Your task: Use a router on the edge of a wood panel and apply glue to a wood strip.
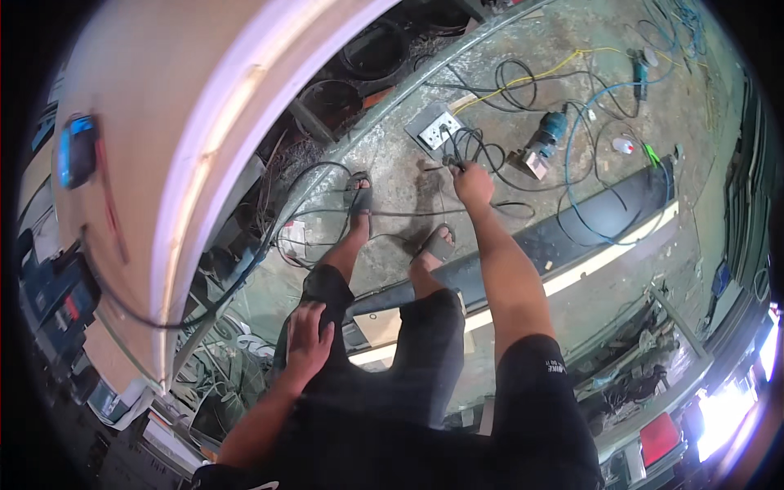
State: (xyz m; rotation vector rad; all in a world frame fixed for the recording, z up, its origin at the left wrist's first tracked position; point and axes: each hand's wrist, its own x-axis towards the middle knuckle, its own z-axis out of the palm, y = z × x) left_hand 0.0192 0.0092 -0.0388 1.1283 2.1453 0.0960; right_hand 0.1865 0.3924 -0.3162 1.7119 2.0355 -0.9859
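Observation:
My right hand [474, 186] reaches forward over the floor, its fingers closed round what looks like the black plug [454, 162] of a cable. Just beyond it is a socket box [433, 131] with a white outlet panel, where another black plug [445, 131] sits in an outlet. Loops of black cable [490, 155] lie beside the box, near my fingers. My left hand [310, 339] rests on my left thigh with its fingers stretched out and holds nothing.
Right of the box lie a teal power tool [549, 131] with a metal base, a teal grinder [640, 75] and a blue hose [572, 175]. A long dark board [588, 214] crosses the floor. At left stands a wooden workbench [163, 98] with a blue-and-black object [78, 151].

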